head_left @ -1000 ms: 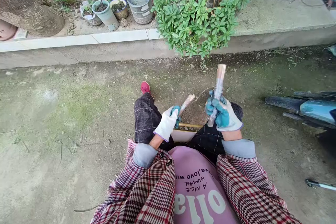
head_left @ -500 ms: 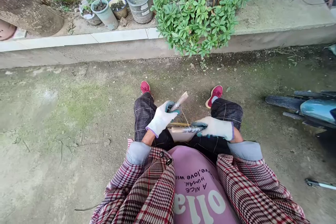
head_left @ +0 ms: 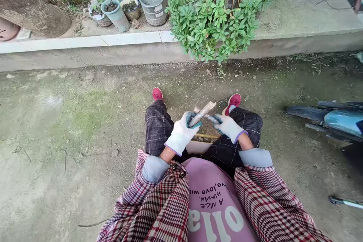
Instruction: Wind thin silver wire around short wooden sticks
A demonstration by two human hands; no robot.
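Note:
My left hand (head_left: 184, 130), in a white glove with a teal palm, is closed around a short, thick rod (head_left: 202, 114), brownish grey with a pale, uneven far end. It points up and to the right. My right hand (head_left: 228, 125), gloved alike, grips a slim, shiny grey tool (head_left: 212, 118) whose tip crosses behind the rod. Motion blurs this tool, so I cannot tell its exact kind or whether it touches the rod. Below both hands, between my thighs, is a pale container (head_left: 195, 147) with a yellowish rim; its inside is mostly hidden.
A raised concrete ledge (head_left: 136, 53) runs across the back. On it stand a metal pot (head_left: 153, 3), small plant pots (head_left: 119, 17) and a leafy bush (head_left: 215, 26). To the right is a wheeled thing with a blue part (head_left: 340, 119). A stick (head_left: 92, 225) lies on the ground.
My right hand has swung upward, bringing its tool from low and level to slanting across behind the rod. My left hand has shifted slightly right with the rod. A thin strand between them no longer shows.

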